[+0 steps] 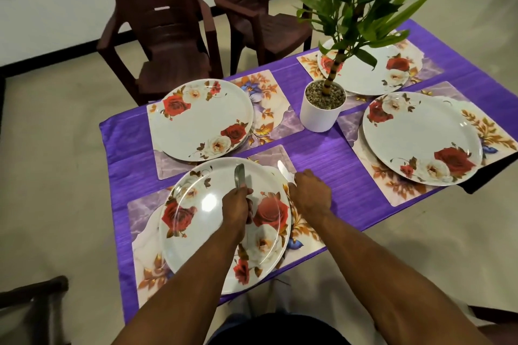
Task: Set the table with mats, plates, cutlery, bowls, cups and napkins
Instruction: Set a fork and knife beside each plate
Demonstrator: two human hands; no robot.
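Several white plates with red roses lie on floral mats on a purple tablecloth (322, 154). The nearest plate (201, 221) rests on the near left mat (145, 213). My left hand (236, 204) hovers over this plate, shut on a bundle of cutlery (239, 175) whose ends point away from me. My right hand (309, 194) is just right of the plate and holds a knife (284, 172), its blade lying on the mat beside the plate rim. Other plates sit at the far left (196, 131), the right (420, 134) and the far right (372, 75).
A white pot (319, 115) with pebbles and a tall green plant (364, 3) stands in the table's middle, partly hiding the far right plate. Two dark brown plastic chairs (168, 36) stand beyond the table's far left side. A dark chair part (33, 297) shows at the lower left.
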